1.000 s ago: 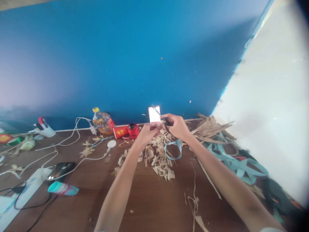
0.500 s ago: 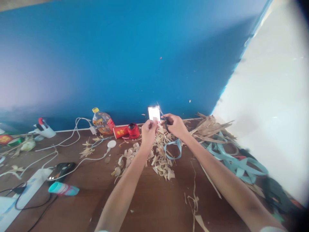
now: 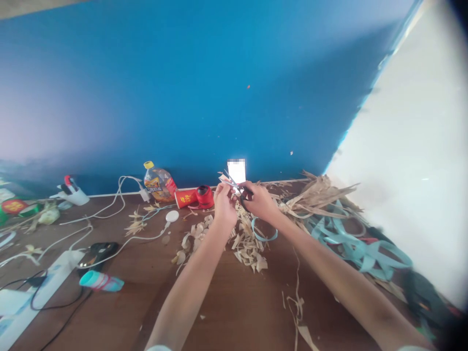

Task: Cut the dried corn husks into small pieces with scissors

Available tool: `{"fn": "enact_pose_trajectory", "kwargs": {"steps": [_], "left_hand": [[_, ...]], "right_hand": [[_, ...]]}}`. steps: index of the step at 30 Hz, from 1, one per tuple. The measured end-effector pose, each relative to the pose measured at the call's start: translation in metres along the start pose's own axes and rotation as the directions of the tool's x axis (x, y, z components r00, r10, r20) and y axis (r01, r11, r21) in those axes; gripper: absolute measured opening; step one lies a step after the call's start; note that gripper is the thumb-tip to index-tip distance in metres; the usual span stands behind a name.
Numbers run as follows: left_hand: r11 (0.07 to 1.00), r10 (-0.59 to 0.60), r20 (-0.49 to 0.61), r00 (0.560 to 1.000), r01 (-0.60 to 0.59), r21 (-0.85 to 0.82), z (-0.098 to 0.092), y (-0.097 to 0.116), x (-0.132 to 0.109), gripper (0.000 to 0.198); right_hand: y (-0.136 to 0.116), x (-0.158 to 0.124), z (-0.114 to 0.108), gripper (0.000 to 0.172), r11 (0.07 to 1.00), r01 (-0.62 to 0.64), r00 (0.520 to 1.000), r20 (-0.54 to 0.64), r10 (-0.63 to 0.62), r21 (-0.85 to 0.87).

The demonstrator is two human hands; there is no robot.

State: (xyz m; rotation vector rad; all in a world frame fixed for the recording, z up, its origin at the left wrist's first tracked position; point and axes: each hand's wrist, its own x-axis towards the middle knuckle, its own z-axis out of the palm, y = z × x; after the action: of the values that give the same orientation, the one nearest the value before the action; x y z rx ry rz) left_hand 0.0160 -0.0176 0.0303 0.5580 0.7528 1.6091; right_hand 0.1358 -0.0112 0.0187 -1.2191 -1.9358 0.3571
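My right hand [image 3: 259, 201] grips a pair of scissors [image 3: 230, 182], fingers in the dark handles. The blades are spread and point left, across the fingertips of my left hand [image 3: 225, 204]. That hand is closed in a pinch on a small pale piece of dried husk [image 3: 223, 178], partly hidden by the fingers and blades. Directly behind the hands stands a bright white screen [image 3: 237, 171], leaning by the blue wall. Below them lies a pile of cut husk scraps [image 3: 250, 248], with a loop of light blue strap [image 3: 263, 238] beside it.
Dry husk leaves [image 3: 318, 195] and tangled blue strap [image 3: 360, 248] lie to the right. Leftward are a bottle with a yellow cap [image 3: 159, 183], a red cup [image 3: 185, 198], a red tape roll [image 3: 204, 196], a white charging cable [image 3: 146, 238], a turquoise roll [image 3: 101, 281] and a power strip [image 3: 44, 292].
The scissors have swung from pointing up beside the screen to pointing left over my left fingertips, blades apart. My right hand has come closer to my left. The view has shifted slightly.
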Motion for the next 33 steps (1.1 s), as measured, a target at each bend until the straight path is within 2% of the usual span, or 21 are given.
{"fn": "enact_pose_trajectory", "kwargs": {"steps": [6, 11, 19, 22, 24, 28, 30, 33], "left_hand": [[1.0, 0.014, -0.067, 0.998, -0.012, 0.02, 0.003, -0.002, -0.003, 0.017], [0.999, 0.0, -0.139, 0.99, 0.007, 0.049, 0.002, -0.002, -0.002, 0.017], [0.986, 0.033, -0.13, 0.991, -0.011, 0.166, 0.003, -0.004, -0.004, 0.029], [0.969, 0.024, -0.082, 0.996, -0.003, 0.245, 0.003, -0.005, -0.005, 0.033], [0.943, 0.037, -0.027, 0.999, -0.026, 0.331, 0.003, -0.006, -0.005, 0.036], [0.857, 0.055, 0.106, 0.993, -0.101, 0.506, 0.002, -0.011, -0.007, 0.04], [0.813, 0.039, 0.162, 0.986, -0.126, 0.569, 0.001, -0.013, -0.008, 0.04], [0.786, 0.017, 0.2, 0.98, -0.137, 0.602, 0.001, -0.016, -0.01, 0.04]], "right_hand": [[-0.004, -0.001, -0.002, 0.04, 0.998, 0.002, 0.999, -0.039, -0.005, -0.068], [-0.001, -0.001, 0.002, 0.04, 0.998, 0.004, 0.999, -0.036, -0.007, -0.062], [0.001, 0.0, 0.001, 0.037, 1.0, -0.002, 0.998, -0.065, 0.001, -0.014], [0.001, 0.0, 0.001, 0.034, 0.997, -0.02, 0.993, -0.117, 0.029, 0.081], [0.001, 0.001, 0.0, 0.031, 0.975, -0.039, 0.982, -0.17, 0.077, 0.218], [-0.002, 0.004, -0.008, 0.031, 0.864, -0.026, 0.968, -0.203, 0.147, 0.503], [-0.002, 0.006, -0.013, 0.035, 0.838, -0.01, 0.968, -0.204, 0.145, 0.546], [-0.001, 0.008, -0.017, 0.037, 0.852, -0.013, 0.958, -0.236, 0.16, 0.524]]}}
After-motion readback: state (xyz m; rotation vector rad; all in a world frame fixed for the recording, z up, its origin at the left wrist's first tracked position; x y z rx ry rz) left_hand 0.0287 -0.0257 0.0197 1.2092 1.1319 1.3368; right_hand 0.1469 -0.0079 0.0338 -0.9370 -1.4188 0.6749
